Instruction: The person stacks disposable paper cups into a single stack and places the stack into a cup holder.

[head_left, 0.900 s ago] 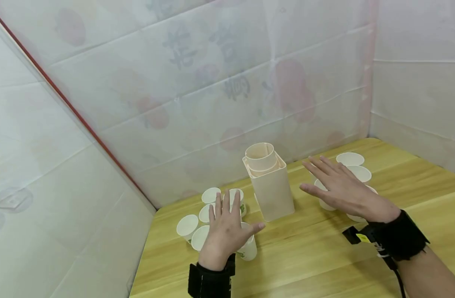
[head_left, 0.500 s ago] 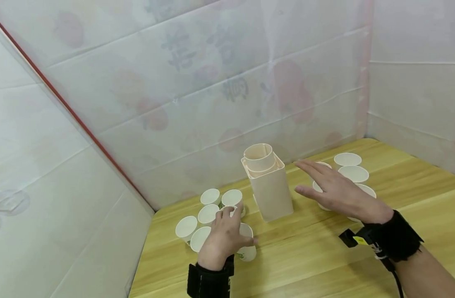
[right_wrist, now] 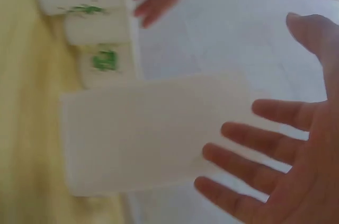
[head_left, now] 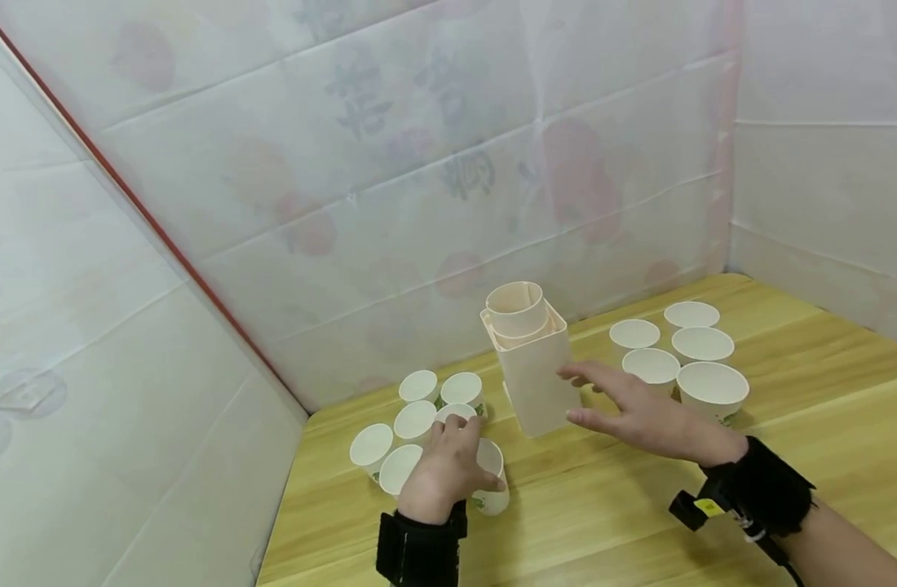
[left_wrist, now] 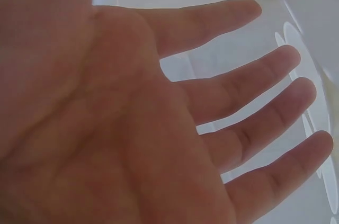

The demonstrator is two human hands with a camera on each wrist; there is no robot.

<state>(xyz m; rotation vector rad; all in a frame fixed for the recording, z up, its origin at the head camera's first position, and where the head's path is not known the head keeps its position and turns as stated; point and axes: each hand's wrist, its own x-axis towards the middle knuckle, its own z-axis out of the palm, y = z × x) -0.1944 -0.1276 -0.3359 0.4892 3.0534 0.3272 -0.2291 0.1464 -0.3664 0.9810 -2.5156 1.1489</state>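
Note:
My left hand is over the left group of white paper cups, fingers spread and slightly bent, with a cup partly hidden beneath the thumb. The left wrist view shows its palm and fingers with nothing in them. In front of a tall cream square box, my right hand reaches out with fingers apart, its fingertips overlapping the box's right side. A round cream tube stands up out of the box top. In the right wrist view the right-hand fingers are extended beside the box.
Several white cups stand upright at the right on the wood-grain table. Pale printed sheeting hangs close behind the table, with another sheet at the left. A cable trails from the right wrist strap.
My right hand has moved left and lower, from over the right cups to the box, uncovering those cups. The left-hand fingers, straight at first, have bent down over the left cups.

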